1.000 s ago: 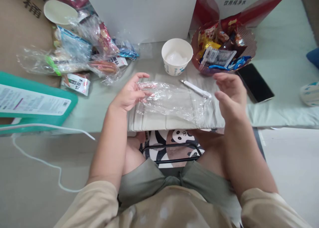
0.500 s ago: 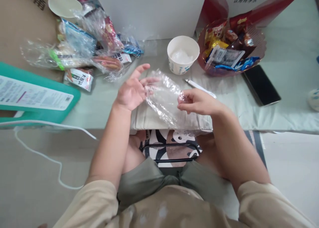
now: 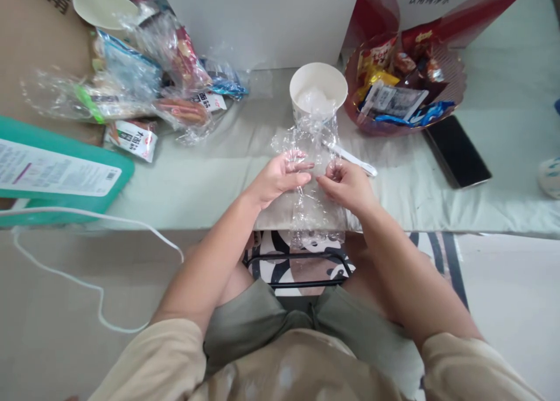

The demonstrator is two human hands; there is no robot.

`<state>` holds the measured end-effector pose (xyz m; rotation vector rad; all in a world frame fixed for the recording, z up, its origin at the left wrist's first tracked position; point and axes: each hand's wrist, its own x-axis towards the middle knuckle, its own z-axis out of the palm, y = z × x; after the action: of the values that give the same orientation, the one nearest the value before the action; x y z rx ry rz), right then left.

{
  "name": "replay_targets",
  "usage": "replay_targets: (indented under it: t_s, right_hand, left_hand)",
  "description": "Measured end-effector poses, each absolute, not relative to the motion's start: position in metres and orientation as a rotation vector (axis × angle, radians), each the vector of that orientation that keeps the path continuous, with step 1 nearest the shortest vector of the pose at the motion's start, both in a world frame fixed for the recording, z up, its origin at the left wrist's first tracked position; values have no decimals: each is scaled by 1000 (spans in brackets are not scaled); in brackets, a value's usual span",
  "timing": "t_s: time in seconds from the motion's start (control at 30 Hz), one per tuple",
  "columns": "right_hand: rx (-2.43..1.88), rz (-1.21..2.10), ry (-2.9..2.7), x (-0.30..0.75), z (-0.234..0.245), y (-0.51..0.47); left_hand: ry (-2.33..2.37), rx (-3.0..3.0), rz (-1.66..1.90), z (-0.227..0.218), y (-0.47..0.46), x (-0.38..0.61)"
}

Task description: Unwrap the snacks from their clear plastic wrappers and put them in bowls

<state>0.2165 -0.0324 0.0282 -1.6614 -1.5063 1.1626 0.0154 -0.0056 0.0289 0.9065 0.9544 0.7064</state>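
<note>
A clear crinkled plastic wrapper (image 3: 315,185) stretches lengthwise between my hands, above the pale green cloth (image 3: 210,173). My left hand (image 3: 280,176) pinches its left edge with thumb and fingers. My right hand (image 3: 347,185) pinches its right edge, close beside the left. The wrapper's far end reaches toward a white paper cup (image 3: 318,91) with crumpled plastic inside. Its near end hangs past the cloth's front edge over my lap.
A white pen-like stick (image 3: 356,161) lies right of the wrapper. A reddish bowl of wrapped snacks (image 3: 405,89), a black phone (image 3: 457,150), a pile of packaged snacks (image 3: 144,91), a teal box (image 3: 56,176), a white cable (image 3: 87,272) and a white box (image 3: 258,21) surround the spot.
Both hands have come together at the middle. The wrapper went from lying spread sideways to being held lengthwise between both hands' fingertips.
</note>
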Motion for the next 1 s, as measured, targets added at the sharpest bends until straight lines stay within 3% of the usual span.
replay_targets:
  t_s: [0.27,0.4,0.6,1.0]
  right_hand:
    - [-1615,1154,-1524,216,26,-34]
    - [-1446,1362,-1363,217,30,-40]
    - [-1295,1641,-1167,219,30,-42]
    - [-1095,1143,-1344,225,8,-36]
  left_hand:
    - [1142,1059,800,21,-9,22]
    - [1216,1051,955,23,-4,15]
    - [1039,1131,602,34,-2,-6]
    - [827,1303,950,27,4,-15]
